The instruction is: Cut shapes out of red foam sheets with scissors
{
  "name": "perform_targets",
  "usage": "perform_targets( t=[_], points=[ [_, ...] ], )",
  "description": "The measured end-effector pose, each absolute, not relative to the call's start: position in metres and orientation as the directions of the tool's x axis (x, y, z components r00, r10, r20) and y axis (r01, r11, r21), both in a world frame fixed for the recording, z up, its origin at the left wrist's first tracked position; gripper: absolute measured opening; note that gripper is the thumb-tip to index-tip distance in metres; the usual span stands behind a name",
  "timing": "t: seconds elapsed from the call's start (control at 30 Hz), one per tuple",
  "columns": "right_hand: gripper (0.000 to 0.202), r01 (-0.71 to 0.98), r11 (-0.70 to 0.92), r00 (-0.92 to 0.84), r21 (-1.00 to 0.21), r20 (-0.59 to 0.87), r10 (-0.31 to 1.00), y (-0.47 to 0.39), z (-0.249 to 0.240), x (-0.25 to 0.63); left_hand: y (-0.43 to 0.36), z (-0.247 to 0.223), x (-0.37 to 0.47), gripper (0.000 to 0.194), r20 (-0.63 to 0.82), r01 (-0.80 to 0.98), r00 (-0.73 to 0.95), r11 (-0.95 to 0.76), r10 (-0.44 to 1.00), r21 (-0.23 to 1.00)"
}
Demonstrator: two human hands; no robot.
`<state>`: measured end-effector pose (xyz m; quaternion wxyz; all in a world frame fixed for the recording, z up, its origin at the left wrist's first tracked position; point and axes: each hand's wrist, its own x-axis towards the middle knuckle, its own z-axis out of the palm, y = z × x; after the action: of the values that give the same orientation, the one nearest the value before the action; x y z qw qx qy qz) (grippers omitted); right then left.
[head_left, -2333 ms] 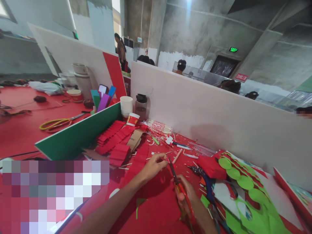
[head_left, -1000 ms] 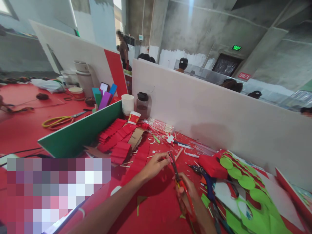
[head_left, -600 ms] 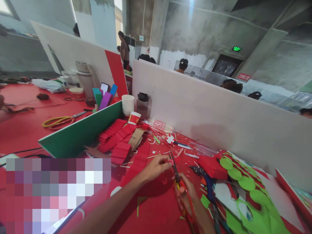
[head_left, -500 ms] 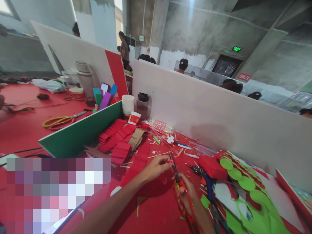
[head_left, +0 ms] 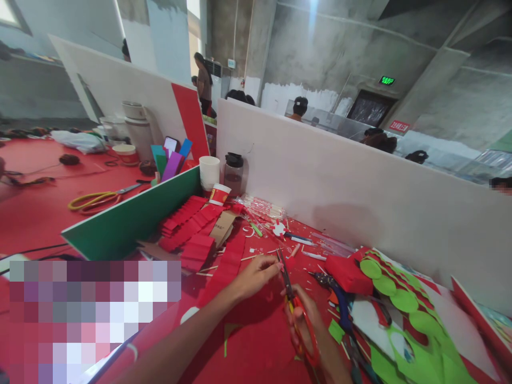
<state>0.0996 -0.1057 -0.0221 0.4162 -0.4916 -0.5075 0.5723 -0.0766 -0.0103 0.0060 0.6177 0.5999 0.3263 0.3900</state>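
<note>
As scraps crowd a red work surface (head_left: 260,352), a person holds the left hand (head_left: 256,274) close to the blades of a pair of scissors (head_left: 286,279) over its middle. Left thumb and fingers are pinched narrow on a pinkish-red piece (head_left: 281,265), too small to make out fully, that sits right at the fingertips, against or just beside the blades; whether it lies between them cannot be told. The right hand (head_left: 304,328) is curled around the scissors' orange-red and yellow handles. The scissors' long axis runs away from the person and slightly to the left, from the right palm to the left fingertips, the blade tips slightly parted and reaching just beyond the piece. Of the two hands, the left is nearer the piece; the right is set back at the handle end. Pleated red strips (head_left: 192,221) lie beyond the left forearm, near a red-and-white paper cup (head_left: 220,194). A blue-handled tool (head_left: 343,304) and a bright green cut sheet (head_left: 452,352) lie to the right, while a white partition (head_left: 340,176) stands behind.
</note>
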Motion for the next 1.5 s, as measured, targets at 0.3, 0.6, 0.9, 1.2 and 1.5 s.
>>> perform_targets(
  t=[0.3,0.6,0.9,1.2,1.5],
  points=[
    [0.074,0.07,-0.199,-0.136,-0.978,-0.207,0.969,-0.101,-0.032,0.1,-0.01,0.006,-0.076,0.047,0.065,-0.089,0.481,-0.025,0.874,0.996],
    [0.064,0.1,-0.198,-0.089,-0.975,-0.207,0.974,-0.098,-0.031,0.098,-0.01,0.01,-0.077,0.044,0.09,-0.043,0.462,-0.079,0.882,0.996],
    [0.062,0.108,-0.181,-0.123,-0.978,-0.194,0.973,-0.099,-0.021,0.1,-0.009,0.005,-0.077,0.039,0.068,-0.023,0.463,-0.065,0.884,0.998],
    [0.058,0.091,-0.121,0.028,-0.988,-0.119,0.992,-0.094,-0.024,0.108,-0.011,0.005,-0.076,0.038,0.045,-0.057,0.49,-0.02,0.87,0.998],
    [0.056,0.149,-0.032,0.164,-0.988,-0.007,0.986,-0.096,-0.001,0.103,-0.017,0.002,-0.077,0.041,-0.037,0.098,0.718,-0.048,0.695,0.994]
  ],
)
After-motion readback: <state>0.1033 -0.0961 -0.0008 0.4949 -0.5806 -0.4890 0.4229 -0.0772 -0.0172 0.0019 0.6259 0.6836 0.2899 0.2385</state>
